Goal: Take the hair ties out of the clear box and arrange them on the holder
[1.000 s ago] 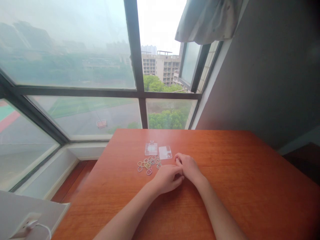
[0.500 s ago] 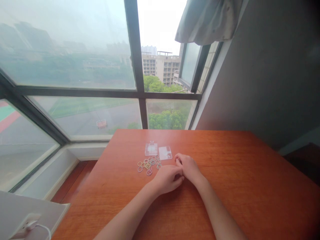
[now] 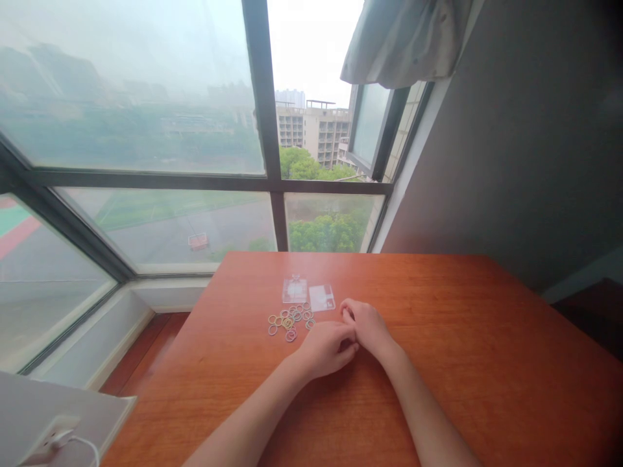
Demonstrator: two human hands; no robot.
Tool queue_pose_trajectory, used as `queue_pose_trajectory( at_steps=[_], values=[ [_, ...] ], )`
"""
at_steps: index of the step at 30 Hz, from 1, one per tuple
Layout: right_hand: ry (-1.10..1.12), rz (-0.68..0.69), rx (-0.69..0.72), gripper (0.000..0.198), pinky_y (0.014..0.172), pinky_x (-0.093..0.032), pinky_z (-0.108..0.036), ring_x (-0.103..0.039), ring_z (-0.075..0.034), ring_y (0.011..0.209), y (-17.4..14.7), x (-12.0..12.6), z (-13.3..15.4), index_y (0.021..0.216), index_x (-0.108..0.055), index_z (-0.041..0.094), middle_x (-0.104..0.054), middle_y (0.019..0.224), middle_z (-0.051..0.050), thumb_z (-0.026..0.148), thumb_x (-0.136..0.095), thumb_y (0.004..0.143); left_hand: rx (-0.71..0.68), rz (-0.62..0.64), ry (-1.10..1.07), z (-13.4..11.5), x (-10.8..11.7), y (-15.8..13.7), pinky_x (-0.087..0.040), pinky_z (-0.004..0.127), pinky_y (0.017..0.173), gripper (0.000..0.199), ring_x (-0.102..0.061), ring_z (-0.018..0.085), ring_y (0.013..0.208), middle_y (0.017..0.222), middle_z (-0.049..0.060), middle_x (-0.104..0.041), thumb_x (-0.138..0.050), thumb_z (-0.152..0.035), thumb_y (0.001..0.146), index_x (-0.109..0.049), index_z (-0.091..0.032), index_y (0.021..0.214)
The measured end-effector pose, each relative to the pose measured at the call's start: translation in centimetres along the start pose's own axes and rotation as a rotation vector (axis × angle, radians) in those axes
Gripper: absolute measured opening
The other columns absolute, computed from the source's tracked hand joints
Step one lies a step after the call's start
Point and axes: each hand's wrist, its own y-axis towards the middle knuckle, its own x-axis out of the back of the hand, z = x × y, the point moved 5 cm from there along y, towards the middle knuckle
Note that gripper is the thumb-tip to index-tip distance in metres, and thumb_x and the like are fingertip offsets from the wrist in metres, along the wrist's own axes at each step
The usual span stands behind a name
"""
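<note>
On the wooden table, my left hand rests with its fingers curled inward and its thumb just below them. Against its fingertips lies my right hand, also loosely closed, its index finger bent toward the left. Nothing shows in either hand, though the palms are turned away from view. Beyond my left wrist several small rings, like pastel hair ties in yellow, pink, grey and green, lie loosely spread. Behind them sit a clear plastic box and, to its right, a flat clear lid-like piece with a white patch.
The reddish-brown table reaches to the windows at the back. A grey wall stands on the right, and a curtain hangs at the upper right. At the lower left, a white cable is plugged into a socket.
</note>
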Motion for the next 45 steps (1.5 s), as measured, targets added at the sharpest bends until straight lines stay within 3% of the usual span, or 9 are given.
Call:
queue_pose_trajectory(
  at_steps=[45],
  values=[
    [-0.011,0.003,0.006,0.020,0.061,-0.030,-0.023,-0.057,-0.014,0.071,-0.14,0.16,0.26,0.089,-0.064,0.023,-0.067,0.078,-0.001,0.023,-0.045,0.089,0.003,0.006,-0.007,0.19,-0.23,-0.02,-0.033,0.020,0.058,0.006,-0.053,0.012,0.063,0.069,-0.001,-0.061,-0.055,-0.018,0.077,-0.053,-0.018,0.072]
  ],
)
